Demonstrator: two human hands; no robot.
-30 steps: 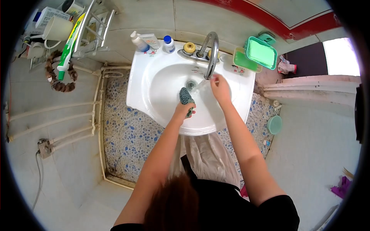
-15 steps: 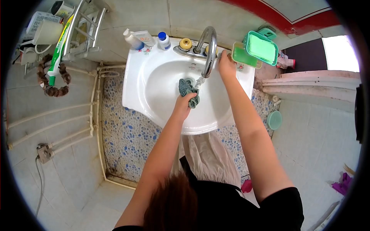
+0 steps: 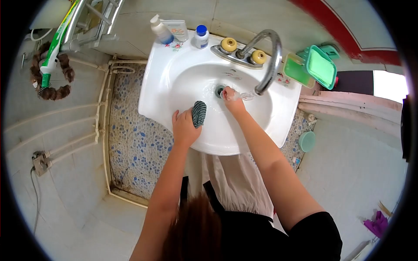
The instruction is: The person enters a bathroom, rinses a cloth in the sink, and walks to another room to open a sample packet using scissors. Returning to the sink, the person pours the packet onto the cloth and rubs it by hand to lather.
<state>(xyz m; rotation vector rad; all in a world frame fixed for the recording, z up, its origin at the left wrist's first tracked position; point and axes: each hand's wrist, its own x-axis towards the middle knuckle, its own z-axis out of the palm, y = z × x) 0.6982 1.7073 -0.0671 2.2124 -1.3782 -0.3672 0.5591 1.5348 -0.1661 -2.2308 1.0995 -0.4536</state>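
Note:
In my left hand (image 3: 185, 127) is a folded grey-green striped cloth (image 3: 199, 114), held at the front left rim of the white washbasin (image 3: 222, 141). Down in the bowl, my right hand (image 3: 233, 100) is beside the drain (image 3: 220, 91), its fingers curled and partly covered by running water. What the right hand holds, if anything, cannot be made out. Water runs from the curved metal faucet (image 3: 275, 56) onto this hand. Two yellow tap knobs (image 3: 228, 44) sit at the faucet's base.
A pump bottle (image 3: 161, 30), a white tube (image 3: 177, 29) and a blue-capped bottle (image 3: 201, 37) stand on the basin's back left. Green soap dishes (image 3: 320, 67) are at the back right. A metal rack (image 3: 98, 13) hangs at upper left, and a green basin (image 3: 307, 141) is at right.
My right hand has left the tap area and moved down into the bowl under the stream. My left hand has moved left with the cloth, out of the water. The view has shifted.

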